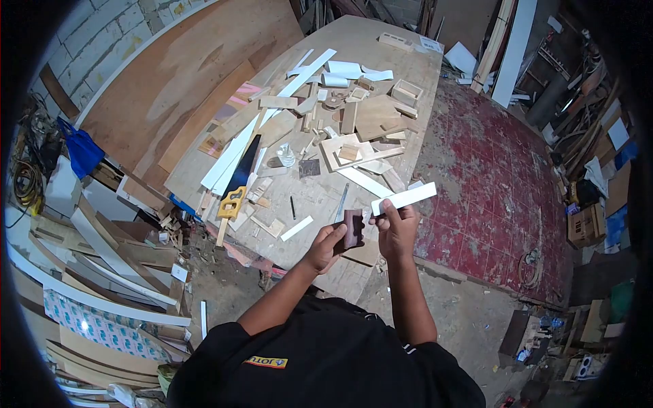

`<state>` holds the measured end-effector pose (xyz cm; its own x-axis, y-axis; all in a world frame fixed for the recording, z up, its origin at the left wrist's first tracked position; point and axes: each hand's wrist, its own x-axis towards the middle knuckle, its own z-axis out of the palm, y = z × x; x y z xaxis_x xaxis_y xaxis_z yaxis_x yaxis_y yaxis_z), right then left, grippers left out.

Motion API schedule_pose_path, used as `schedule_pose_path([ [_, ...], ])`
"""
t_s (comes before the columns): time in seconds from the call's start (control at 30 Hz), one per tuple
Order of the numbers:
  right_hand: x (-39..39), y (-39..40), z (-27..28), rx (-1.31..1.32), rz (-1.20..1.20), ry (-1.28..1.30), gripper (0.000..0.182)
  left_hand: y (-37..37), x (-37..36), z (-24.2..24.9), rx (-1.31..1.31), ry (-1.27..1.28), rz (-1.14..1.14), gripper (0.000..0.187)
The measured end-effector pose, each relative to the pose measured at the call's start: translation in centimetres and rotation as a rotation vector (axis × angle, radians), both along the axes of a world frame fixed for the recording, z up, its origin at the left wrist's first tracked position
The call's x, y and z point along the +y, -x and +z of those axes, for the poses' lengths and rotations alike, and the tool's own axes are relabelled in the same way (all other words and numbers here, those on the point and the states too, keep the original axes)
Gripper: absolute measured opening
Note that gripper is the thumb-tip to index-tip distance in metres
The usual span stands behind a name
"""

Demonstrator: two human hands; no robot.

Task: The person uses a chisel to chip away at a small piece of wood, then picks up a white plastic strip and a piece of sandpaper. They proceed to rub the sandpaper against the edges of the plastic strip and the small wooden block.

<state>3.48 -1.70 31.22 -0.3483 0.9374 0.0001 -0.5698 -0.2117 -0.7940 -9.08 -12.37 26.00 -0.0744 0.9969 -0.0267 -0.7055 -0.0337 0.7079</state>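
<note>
Two things are in your hands just below the centre of the frame, and both are held off the bench, which is where the trouble could start. Your left hand (pixel 325 246) is closed around a dark sanding block (pixel 353 228), fingers wrapped on its lower edge; your right hand (pixel 396 228) is clamped on one end of a white strip (pixel 404 198), which sticks out unsupported toward the right, over the red floor (pixel 496 177). Judging from this, the strip looks thin and only pinched at its near end, so any pressure from the block could flex it, twist it out of your fingers, or snap it. The block sits just beside your right fingers, so a slip could rub your knuckles instead of the strip. The workbench (pixel 320 197) directly above your hands in the frame is crowded with wood offcuts (pixel 354 153), and a hand saw (pixel 239 180) with a yellow handle lies at centre left, blade pointing up the frame; if you reach across without looking you could catch that blade or knock pieces off the edge. A small dark pencil-like item (pixel 293 207) and a metal file or blade (pixel 341 202) lie near the bench edge, close to your hands; I cannot tell exactly what they are.
</note>
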Motion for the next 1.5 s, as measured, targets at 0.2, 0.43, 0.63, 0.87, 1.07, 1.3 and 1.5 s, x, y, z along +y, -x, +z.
schedule_pose_path([
  [0.2,-1.8,-0.6,1.2,0.137,0.106,0.136,0.024,1.1,0.1,2.1,0.104,-0.055,0.096,0.049],
  [0.43,-2.2,-0.8,1.3,0.061,0.113,0.008,0.025,1.0,0.8,4.1,0.215,-0.127,0.1,0.049],
  [0.63,-2.9,-0.5,1.3,0.009,0.056,-0.004,0.023,-0.2,0.9,5.4,0.49,-0.161,0.15,0.037],
  [0.87,-4.1,-0.6,0.2,-0.146,0.059,-0.132,0.015,0.4,1.1,4.5,0.528,-0.059,0.245,0.035],
  [1.07,-3.8,-0.5,0.8,-0.145,0.123,0.064,0.017,1.1,1.6,3.3,0.45,0.058,0.33,0.032],
  [1.3,0.4,-0.1,-0.4,-0.084,0.218,0.044,0.016,2.2,-0.5,0.3,0.349,0.167,0.393,0.029],
  [1.5,0.8,1.3,-2.4,-0.427,0.291,-0.108,0.014,2.7,-1.5,0.4,0.267,0.217,0.422,0.032],
])
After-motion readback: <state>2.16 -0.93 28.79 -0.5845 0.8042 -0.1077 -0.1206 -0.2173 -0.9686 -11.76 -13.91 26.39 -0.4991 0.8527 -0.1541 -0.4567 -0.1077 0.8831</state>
